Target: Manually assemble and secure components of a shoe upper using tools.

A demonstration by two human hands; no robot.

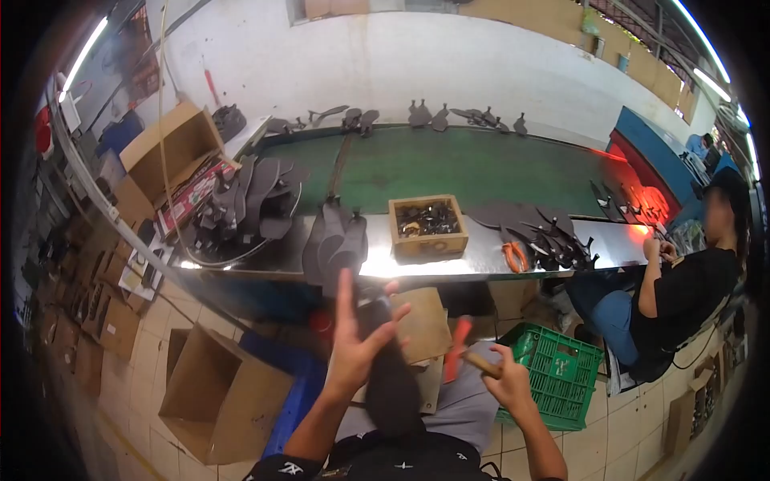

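- In the head view, the left hand [353, 353] has its fingers spread apart around the dark sole [393, 393]. It looks blurry, so I cannot tell how tightly it grips.
- The dark sole hangs over the lap, just in front of the person's tummy.
- The right hand [511, 379] is closed around the tan handle [487, 366] of a tool. The two hands are well apart.
- The sole could slip or turn if the spread fingers do not hold it well.
- The tool could bump the left fingers if it swings too close to them.
- The soles at the table edge [341, 244] could fall if an arm knocks them, because they poke over the edge.
- The sole is long, flat and rounded, and looks dull and a bit bendy, like rubber or foam.
- The tool's handle looks like wood. A red stick [458, 349] is near it, but I cannot tell if they join.
- The small box [431, 247] is square, made of wood, and full of little dark, shiny bits.
- The metal strip [473, 266] on the table is smooth and shiny, and the green top [433, 164] behind it is flat and dull.
- The green crate [565, 401] is hard plastic with lots of holes.
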